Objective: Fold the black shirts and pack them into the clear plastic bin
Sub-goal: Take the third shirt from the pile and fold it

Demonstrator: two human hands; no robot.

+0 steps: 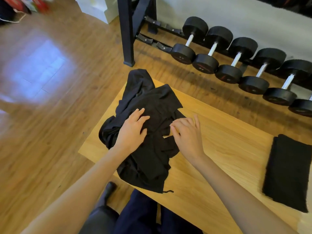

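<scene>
A crumpled heap of black shirts (148, 132) is seen at frame centre, on the left end of the wooden bench (228, 149). The left hand (133, 129) is laid flat on the heap, fingers spread. The right hand (187, 132) is held at the heap's right edge w/ fingers curled, prob. pinching fabric. A folded black shirt (288, 171) is laid at right. Dumbbells (236, 61) are racked at upper right.

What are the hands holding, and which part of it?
The left hand only presses flat on the crumpled black shirt. The right hand seems to pinch its edge, though that is unclear.
</scene>
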